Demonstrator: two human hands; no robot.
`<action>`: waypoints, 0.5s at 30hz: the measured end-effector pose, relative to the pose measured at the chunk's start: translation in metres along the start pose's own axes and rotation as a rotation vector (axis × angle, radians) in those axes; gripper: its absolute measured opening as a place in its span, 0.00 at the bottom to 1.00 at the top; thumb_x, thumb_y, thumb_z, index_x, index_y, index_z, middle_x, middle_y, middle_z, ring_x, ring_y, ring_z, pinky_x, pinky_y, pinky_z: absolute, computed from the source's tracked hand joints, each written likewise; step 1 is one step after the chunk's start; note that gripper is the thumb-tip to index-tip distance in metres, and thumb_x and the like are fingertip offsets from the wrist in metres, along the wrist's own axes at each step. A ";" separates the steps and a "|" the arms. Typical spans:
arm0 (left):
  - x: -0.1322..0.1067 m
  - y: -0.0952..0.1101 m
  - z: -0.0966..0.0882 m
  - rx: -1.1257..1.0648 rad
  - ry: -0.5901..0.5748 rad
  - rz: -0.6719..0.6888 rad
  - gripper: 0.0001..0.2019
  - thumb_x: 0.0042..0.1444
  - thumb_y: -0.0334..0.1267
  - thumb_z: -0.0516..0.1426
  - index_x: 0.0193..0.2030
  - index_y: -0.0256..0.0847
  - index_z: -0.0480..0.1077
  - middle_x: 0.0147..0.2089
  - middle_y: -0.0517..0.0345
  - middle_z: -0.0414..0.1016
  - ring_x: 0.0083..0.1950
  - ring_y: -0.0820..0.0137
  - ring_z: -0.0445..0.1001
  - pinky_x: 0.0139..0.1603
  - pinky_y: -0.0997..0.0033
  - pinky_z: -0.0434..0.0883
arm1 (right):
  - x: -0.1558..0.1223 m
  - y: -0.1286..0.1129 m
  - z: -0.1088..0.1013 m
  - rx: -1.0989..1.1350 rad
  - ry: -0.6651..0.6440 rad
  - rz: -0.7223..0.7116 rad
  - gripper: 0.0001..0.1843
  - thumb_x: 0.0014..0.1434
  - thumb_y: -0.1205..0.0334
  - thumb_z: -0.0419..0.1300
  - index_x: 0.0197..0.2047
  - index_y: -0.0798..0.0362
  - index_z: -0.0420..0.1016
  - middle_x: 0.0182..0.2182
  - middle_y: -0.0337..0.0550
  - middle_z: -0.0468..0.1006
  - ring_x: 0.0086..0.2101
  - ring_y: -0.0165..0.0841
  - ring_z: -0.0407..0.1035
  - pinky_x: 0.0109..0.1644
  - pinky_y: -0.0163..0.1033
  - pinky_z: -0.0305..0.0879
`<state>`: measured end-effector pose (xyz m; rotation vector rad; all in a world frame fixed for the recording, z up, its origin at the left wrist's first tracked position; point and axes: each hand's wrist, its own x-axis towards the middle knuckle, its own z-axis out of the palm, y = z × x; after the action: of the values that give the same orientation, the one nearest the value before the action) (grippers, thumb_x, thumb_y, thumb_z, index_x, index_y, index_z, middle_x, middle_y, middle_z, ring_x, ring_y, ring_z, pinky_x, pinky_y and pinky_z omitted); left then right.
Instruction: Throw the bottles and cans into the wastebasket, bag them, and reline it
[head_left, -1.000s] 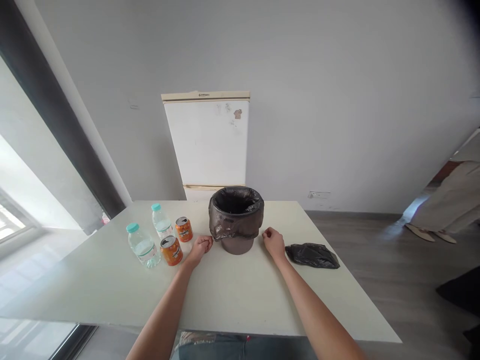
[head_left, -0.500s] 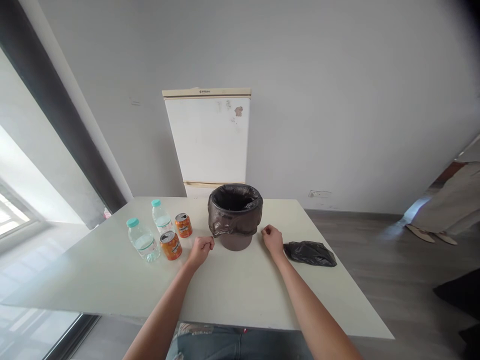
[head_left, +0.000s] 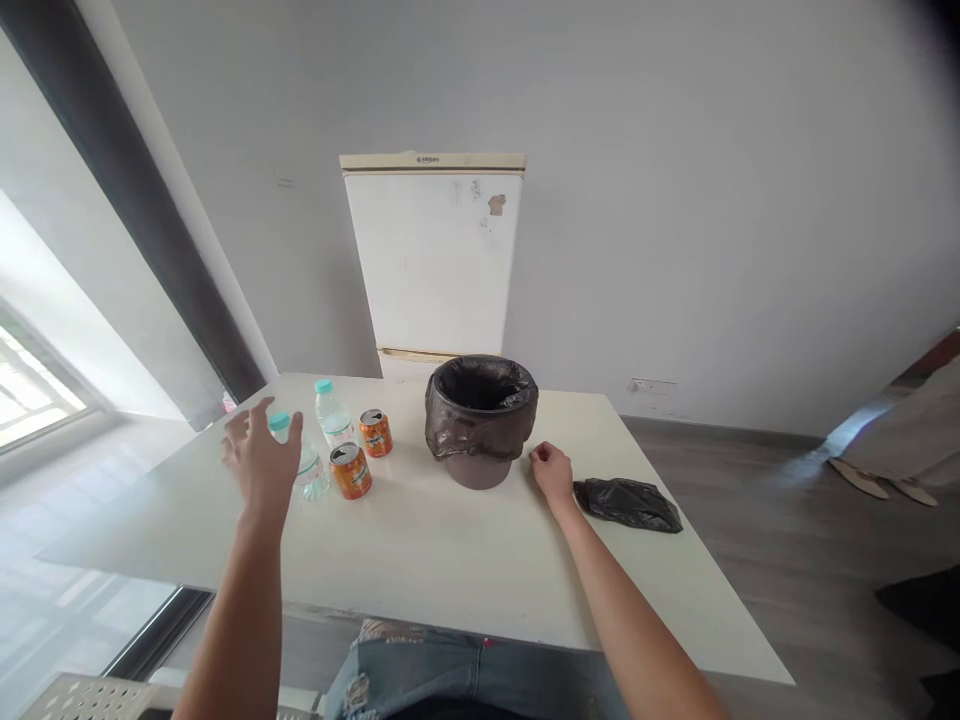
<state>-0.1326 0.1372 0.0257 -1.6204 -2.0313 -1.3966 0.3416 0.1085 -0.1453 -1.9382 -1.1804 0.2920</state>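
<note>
My left hand [head_left: 262, 455] is raised at the left of the table with its fingers spread. It partly covers the nearer clear plastic bottle [head_left: 312, 478] with a teal cap; whether they touch I cannot tell. Behind stands a second such bottle [head_left: 334, 416]. Two orange drink cans, the front can [head_left: 350, 473] and the back can [head_left: 376, 434], stand upright to the right of the bottles. My right hand [head_left: 551, 470] rests on the tabletop with curled fingers, apparently around nothing. Beside it is a brown trash bin [head_left: 478, 473] lined with a black trash bag [head_left: 480, 432] folded over its rim.
A folded black plastic bag [head_left: 628, 503] lies right of my right hand on the white table [head_left: 450, 560]. Beyond the table a white fridge [head_left: 435, 260] stands against the grey wall. At the far right, part of another person's legs [head_left: 911, 440] shows.
My left hand has left its place beside the bin, moved left to the nearer bottle and opened from a closed shape. My right hand stays beside the bin. The view has shifted slightly.
</note>
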 end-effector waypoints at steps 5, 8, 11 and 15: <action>-0.002 -0.017 0.002 0.030 -0.067 -0.102 0.21 0.65 0.46 0.57 0.62 0.44 0.72 0.53 0.43 0.80 0.53 0.47 0.78 0.58 0.42 0.72 | 0.000 0.000 0.000 0.003 -0.001 -0.007 0.09 0.59 0.59 0.54 0.31 0.49 0.74 0.30 0.42 0.80 0.33 0.37 0.71 0.35 0.37 0.56; -0.004 -0.001 -0.022 -0.005 0.150 -0.104 0.20 0.64 0.46 0.59 0.61 0.49 0.74 0.49 0.52 0.82 0.48 0.50 0.81 0.58 0.40 0.74 | 0.001 0.000 0.000 0.000 0.001 -0.004 0.09 0.59 0.59 0.54 0.31 0.49 0.74 0.31 0.43 0.80 0.33 0.37 0.71 0.35 0.37 0.57; -0.002 0.039 -0.057 -0.184 0.397 0.037 0.20 0.66 0.45 0.59 0.63 0.49 0.73 0.53 0.56 0.81 0.48 0.57 0.82 0.54 0.50 0.78 | 0.001 0.000 0.001 0.000 -0.002 -0.005 0.09 0.59 0.59 0.54 0.31 0.49 0.74 0.31 0.43 0.80 0.34 0.37 0.71 0.36 0.37 0.57; 0.010 0.110 -0.080 -0.536 0.600 0.274 0.17 0.68 0.39 0.57 0.61 0.39 0.72 0.54 0.51 0.80 0.54 0.62 0.82 0.51 0.59 0.79 | 0.001 0.000 0.001 0.005 -0.006 0.003 0.09 0.59 0.59 0.54 0.31 0.49 0.74 0.30 0.42 0.80 0.33 0.37 0.71 0.35 0.37 0.57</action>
<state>-0.0748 0.0793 0.1351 -1.3284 -1.1185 -2.0996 0.3413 0.1096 -0.1459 -1.9367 -1.1795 0.3018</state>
